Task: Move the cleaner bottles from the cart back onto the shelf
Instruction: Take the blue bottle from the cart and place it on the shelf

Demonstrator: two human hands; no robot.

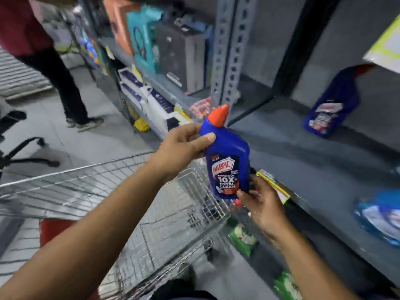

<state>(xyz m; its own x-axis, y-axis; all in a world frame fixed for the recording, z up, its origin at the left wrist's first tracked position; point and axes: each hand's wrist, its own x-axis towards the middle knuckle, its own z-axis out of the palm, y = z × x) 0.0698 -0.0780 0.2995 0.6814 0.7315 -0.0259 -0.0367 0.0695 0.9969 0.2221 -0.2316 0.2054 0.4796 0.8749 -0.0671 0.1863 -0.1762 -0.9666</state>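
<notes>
Nearest me is the wire cart [129, 204], under my forearms. Above its far corner I hold a blue cleaner bottle [227, 161] tilted, orange cap up; its label reads "HARPIC" and "10X TOTAL CLEAN". My left hand [184, 146] wraps the shoulder, fingers curled round it; my right hand [263, 204] pinches the base. Beyond, a second blue bottle [333, 105] stands on the grey shelf [303, 152], blurred.

Head view, down over cart [112, 191]
</notes>
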